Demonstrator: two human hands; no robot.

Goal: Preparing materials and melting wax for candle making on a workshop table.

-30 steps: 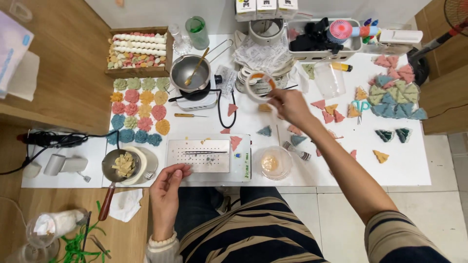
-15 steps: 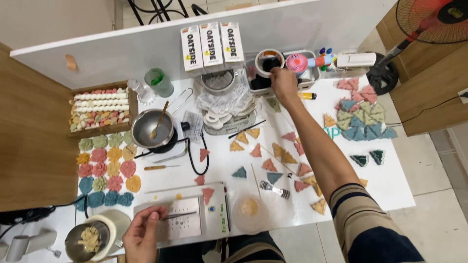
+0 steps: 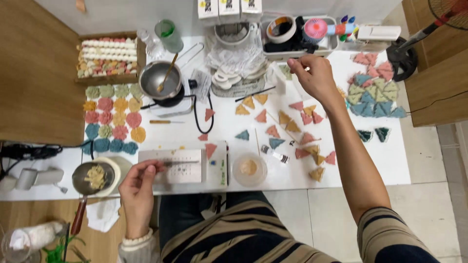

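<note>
Reaching out over the white table (image 3: 341, 170), the right hand (image 3: 314, 75) is hovering near the far edge, just in front of the white tray (image 3: 292, 52) w/ the tape roll (image 3: 281, 28) in it. Thumb & forefinger are pinching together, other fingers loosely curled; can't tell if anything is actually between them, too small to see. The left hand (image 3: 139, 187) is resting at the near edge, fingers closing on a thin stick-like tool (image 3: 180, 163) lying across the white mould block (image 3: 181, 166), right beside the little pan (image 3: 93, 178) of pale flakes.

Progress, judging by what's lying around: a lot looks finished already. Round scalloped pieces (image 3: 111, 125) are sitting in neat rows at the left, approx 17, in green, pink, orange & blue. Triangle pieces are making up a tidy patch (image 3: 374, 92) at the far right, approx 18, plus 2 dark ones (image 3: 373, 134) just below it. Loose triangles (image 3: 292, 127) are scattering over the middle, approx 20, not yet sorted or arranged. One red triangle (image 3: 210, 150) is lying on the mould block's edge, so casting seems to be going on, w/ arranging left to do.

Other counts: 1 metal pot (image 3: 160, 80) on a small heater w/ a stick in it, 1 clear dish (image 3: 249, 168) holding an orange blob, 3 cartons (image 3: 229, 9) standing at the back, 1 wooden box (image 3: 108, 58) of small coloured bits, 1 green cup (image 3: 169, 35).
</note>
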